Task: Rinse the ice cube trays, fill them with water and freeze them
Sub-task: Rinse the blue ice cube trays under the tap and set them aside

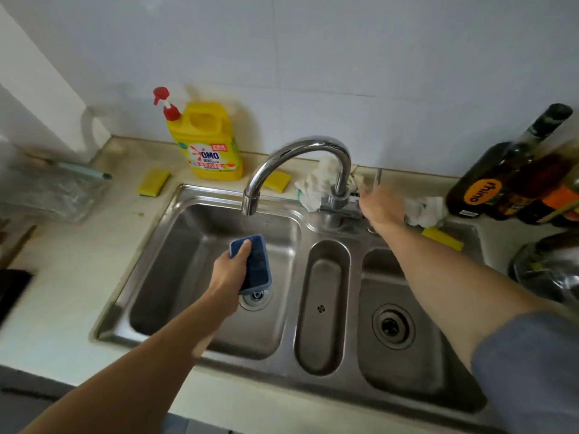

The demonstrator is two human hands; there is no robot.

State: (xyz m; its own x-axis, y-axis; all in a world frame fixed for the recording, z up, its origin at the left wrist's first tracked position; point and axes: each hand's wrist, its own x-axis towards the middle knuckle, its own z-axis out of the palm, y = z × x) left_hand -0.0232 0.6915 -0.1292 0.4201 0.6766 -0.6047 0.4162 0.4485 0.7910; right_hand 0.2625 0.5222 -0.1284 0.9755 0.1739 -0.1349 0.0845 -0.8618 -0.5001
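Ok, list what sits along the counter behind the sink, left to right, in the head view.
Clear plastic container → yellow sponge → yellow detergent bottle → second yellow sponge → white cloth → right hand → crumpled white rag → dark bottle. Faucet left out: it arches across several.

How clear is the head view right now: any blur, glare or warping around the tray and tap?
Head view: centre fairly sharp, blue ice cube tray in the grip of the left hand readable; edges smeared, dark bottles right and clear container left blurred; wide-angle lens skews the sink; faucet shows soft highlights, no harsh glare; right hand slightly blurred.
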